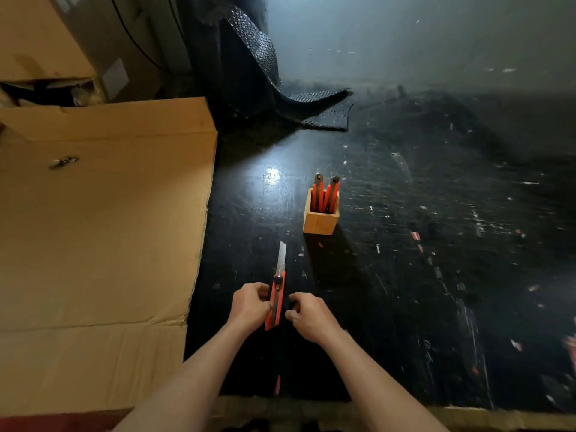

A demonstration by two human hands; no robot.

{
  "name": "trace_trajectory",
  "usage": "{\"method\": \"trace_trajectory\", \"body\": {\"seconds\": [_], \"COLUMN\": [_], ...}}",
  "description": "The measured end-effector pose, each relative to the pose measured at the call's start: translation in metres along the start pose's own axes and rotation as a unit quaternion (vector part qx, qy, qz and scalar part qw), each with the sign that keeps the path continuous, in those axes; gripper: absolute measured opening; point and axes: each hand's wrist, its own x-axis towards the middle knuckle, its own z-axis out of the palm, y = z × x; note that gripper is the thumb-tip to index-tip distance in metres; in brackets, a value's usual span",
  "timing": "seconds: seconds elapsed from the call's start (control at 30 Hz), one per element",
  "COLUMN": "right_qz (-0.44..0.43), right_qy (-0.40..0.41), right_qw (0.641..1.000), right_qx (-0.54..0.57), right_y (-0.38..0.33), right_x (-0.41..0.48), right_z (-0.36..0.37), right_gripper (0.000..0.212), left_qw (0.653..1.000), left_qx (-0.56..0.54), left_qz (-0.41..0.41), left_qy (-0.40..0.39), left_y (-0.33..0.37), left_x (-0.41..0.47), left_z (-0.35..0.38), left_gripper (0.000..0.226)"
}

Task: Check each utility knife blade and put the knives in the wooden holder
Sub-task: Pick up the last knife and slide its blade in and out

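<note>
A red utility knife [277, 296] points away from me with its silver blade pushed far out. My left hand [249, 307] grips the knife's handle from the left. My right hand [307, 316] hovers close on the right side of the handle, fingers curled, and I cannot tell if it touches the knife. Beyond the blade stands a small square wooden holder [321, 219] on the black table. Two red knives [325, 193] stand upright inside it, ends up.
Flattened cardboard [99, 229] covers the left side of the scratched black table [420, 260]. A sheet of dark bubble wrap [280, 88] lies at the back. Cardboard boxes [40, 42] are stacked at the far left. Small red and white scraps dot the tabletop.
</note>
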Motion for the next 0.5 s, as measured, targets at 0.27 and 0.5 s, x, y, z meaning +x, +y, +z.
{"method": "trace_trajectory", "body": {"seconds": [0.27, 0.5], "right_qz": [0.003, -0.010], "right_qy": [0.016, 0.058], "right_qw": [0.992, 0.980], "right_qx": [0.125, 0.192], "right_y": [0.002, 0.006], "right_x": [-0.013, -0.021], "right_z": [0.026, 0.025], "right_gripper": [0.029, 0.024], "left_qw": [0.989, 0.969], "left_qx": [-0.133, -0.229], "left_qz": [-0.059, -0.084], "left_qy": [-0.015, -0.037], "left_y": [-0.012, -0.011], "left_x": [-0.009, -0.012], "left_z": [0.009, 0.005], "left_gripper": [0.034, 0.039]}}
